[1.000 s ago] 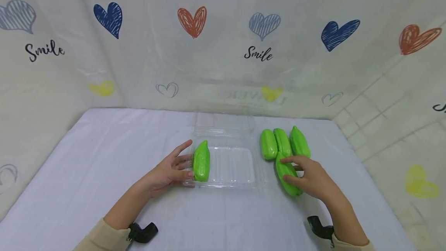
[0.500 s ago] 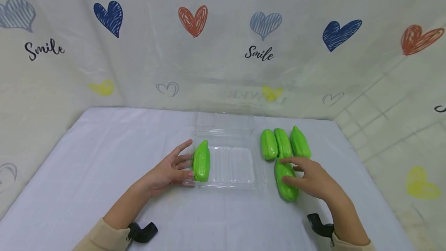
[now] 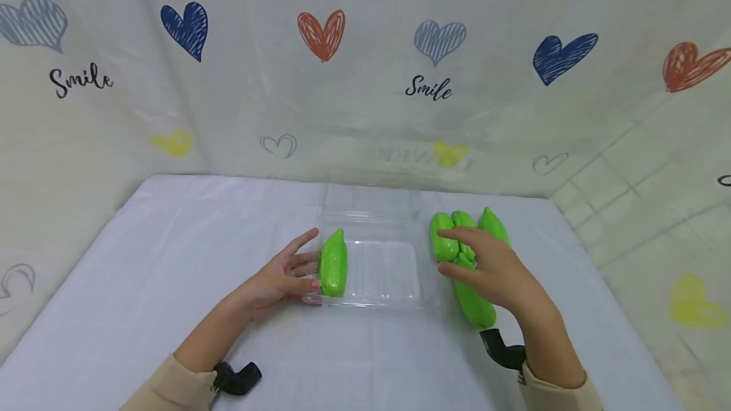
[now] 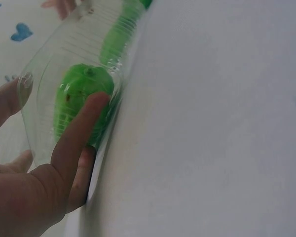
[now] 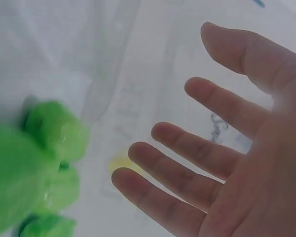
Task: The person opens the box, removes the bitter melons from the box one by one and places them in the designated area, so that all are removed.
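Note:
A clear hinged plastic container lies with its lid folded back. Inside, along the left wall, is one glossy green piece, plump and cucumber-shaped with a pointed tip. My left hand spreads its fingers around the container's left front corner. In the left wrist view, the thumb touches the plastic in front of that green piece. Over the loose green pieces, my right hand hovers with nothing in it. Its fingers are extended and spread. Below it lies the front green piece, partly hidden.
Several similar green pieces lie right of the container: one at the back left, one in the middle, one at the back right. A white cloth covers the table. Behind hangs a curtain printed with hearts.
The front green piece has swung round to point more toward the back. My right hand has lifted off it and shifted left and up. The left hand stays at the container.

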Tool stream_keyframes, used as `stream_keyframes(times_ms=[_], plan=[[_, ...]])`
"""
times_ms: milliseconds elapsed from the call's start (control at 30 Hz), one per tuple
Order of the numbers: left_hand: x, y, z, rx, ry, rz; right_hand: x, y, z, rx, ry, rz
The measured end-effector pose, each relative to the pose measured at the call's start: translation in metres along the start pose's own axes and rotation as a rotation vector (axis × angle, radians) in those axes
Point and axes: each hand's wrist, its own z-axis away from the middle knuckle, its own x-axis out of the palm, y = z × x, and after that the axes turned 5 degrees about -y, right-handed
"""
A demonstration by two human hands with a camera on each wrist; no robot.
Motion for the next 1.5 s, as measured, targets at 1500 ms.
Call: stream_keyframes(times_ms=[1500], plan=[[0.000, -0.003, 0.002, 0.002, -0.023, -0.005, 0.100, -0.095, -0.075, -0.173, -0.131, -0.182]])
